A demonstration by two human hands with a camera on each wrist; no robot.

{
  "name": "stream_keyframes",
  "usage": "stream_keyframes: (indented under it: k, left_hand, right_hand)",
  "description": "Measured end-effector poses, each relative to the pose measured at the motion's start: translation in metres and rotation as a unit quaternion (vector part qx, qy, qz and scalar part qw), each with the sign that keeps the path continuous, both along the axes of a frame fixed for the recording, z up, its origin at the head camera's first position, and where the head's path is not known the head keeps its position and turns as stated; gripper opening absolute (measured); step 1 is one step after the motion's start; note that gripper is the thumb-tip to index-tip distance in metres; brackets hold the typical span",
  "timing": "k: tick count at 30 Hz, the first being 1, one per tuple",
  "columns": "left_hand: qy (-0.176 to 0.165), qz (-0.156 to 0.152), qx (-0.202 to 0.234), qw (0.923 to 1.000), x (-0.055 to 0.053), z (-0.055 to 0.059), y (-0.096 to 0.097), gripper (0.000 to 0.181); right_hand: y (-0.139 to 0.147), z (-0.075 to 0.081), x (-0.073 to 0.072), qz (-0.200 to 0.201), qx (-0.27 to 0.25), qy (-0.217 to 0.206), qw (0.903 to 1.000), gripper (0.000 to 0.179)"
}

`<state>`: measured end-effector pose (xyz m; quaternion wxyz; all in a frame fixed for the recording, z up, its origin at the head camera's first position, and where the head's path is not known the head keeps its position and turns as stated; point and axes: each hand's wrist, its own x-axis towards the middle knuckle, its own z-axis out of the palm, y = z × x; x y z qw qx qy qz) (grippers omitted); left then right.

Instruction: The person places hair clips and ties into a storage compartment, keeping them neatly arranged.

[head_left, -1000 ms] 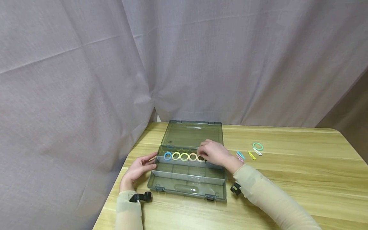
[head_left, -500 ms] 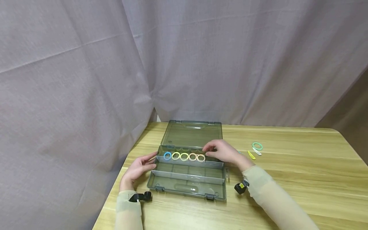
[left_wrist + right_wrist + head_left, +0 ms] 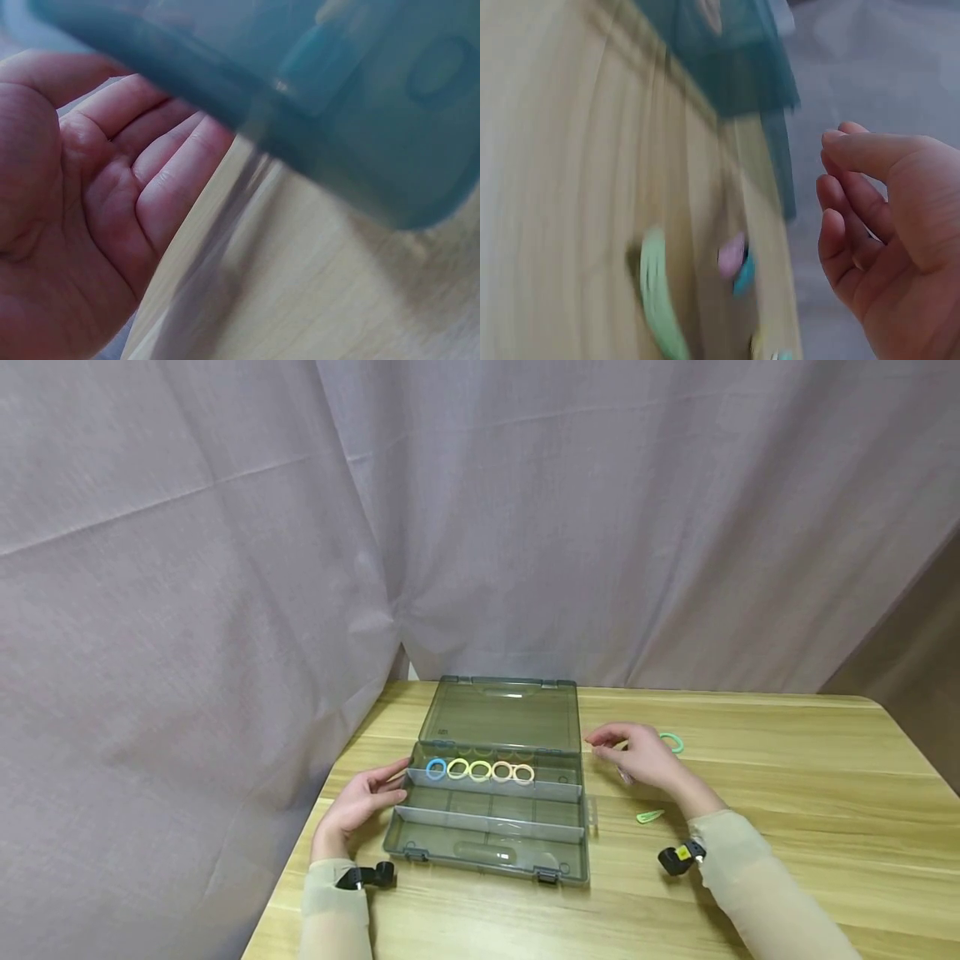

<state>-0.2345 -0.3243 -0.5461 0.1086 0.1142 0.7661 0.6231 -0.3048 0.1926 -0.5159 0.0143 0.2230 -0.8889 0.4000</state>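
Note:
My left hand [image 3: 365, 800] lies against the left side of the open grey see-through storage box [image 3: 491, 870]; its fingers are fairly straight. The box wall [image 3: 330, 142] hides the fingertips in the left wrist view. Several hair ties stand in a row in the back compartment: one blue [image 3: 436, 769], two yellow [image 3: 480, 771], two peach [image 3: 523, 774]. Right of the box, my right hand [image 3: 645, 758] hovers with loosely bent fingers and holds nothing. Below it are a pink hair clip [image 3: 733, 256], a blue clip [image 3: 744, 275] and a green clip [image 3: 649, 817].
A green hair tie [image 3: 675, 742], partly hidden by the right hand, lies on the wooden table [image 3: 810, 793]. The box lid [image 3: 502, 714] is folded back behind the box. Two dividers [image 3: 491, 821] split the box lengthwise. A grey curtain [image 3: 525, 527] hangs behind the table.
My right hand has left the row of hair ties and moved right, out of the box and over the clips. The green clip has come into view. My left hand stays put.

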Motion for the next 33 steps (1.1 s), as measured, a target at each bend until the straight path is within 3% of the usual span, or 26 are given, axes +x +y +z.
stream_keyframes:
  k: [6, 18, 25, 33]
  left_hand:
    - [-0.004, 0.004, 0.002, 1.0000, 0.000, 0.000, 0.000, 0.066]
    - [-0.003, 0.008, 0.008, 0.9999, 0.001, 0.000, 0.001, 0.066]
    - [-0.007, 0.005, 0.016, 0.9998, 0.002, 0.000, 0.002, 0.066]
    - [-0.006, 0.005, 0.019, 0.9998, 0.002, 0.000, 0.001, 0.067]
  right_hand:
    - [0.047, -0.008, 0.001, -0.043, 0.023, 0.014, 0.9987, 0.021]
    - [0.115, -0.026, 0.014, -0.115, 0.029, -0.009, 0.9929, 0.028]
    - [0.129, -0.028, 0.017, -0.134, 0.040, -0.019, 0.9899, 0.030]
    - [0.127, -0.025, 0.008, -0.152, 0.047, -0.020, 0.9871, 0.034]
